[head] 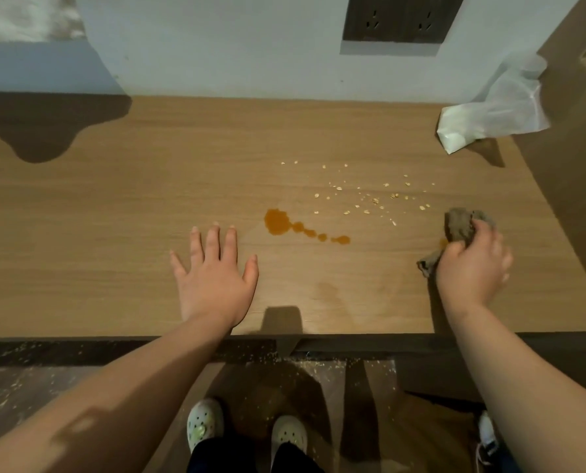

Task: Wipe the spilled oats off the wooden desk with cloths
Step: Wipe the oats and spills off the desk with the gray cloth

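Now on the tabletop: one wooden surface, seen from above, running back to a pale wall.
Hands: two, both bare, both over the front half of the tabletop and well apart.
Left hand: lies flat on the wood, palm down, all five fingers straight and spread, holding nothing.
Right hand: fingers curled tight round one cloth, near the right edge.
Cloth: one, grey-brown and bunched; one lump sticks out past the knuckles, one tail hangs out at the wrist side and touches the wood.
Oats: several dozen pale flakes, too many to count exactly, scattered loosely on the right half, between the cloth and the far wall, just beyond the cloth.
Orange liquid: one puddle near the centre with a trail of about four smaller drops running right; one more small orange spot sits beside the cloth.
White bag: one, crumpled, at the far right corner.
Socket panel: one, dark, on the wall.
Clogs: two, white, on the floor below the front edge.
Floor: more pale crumbs strewn about.
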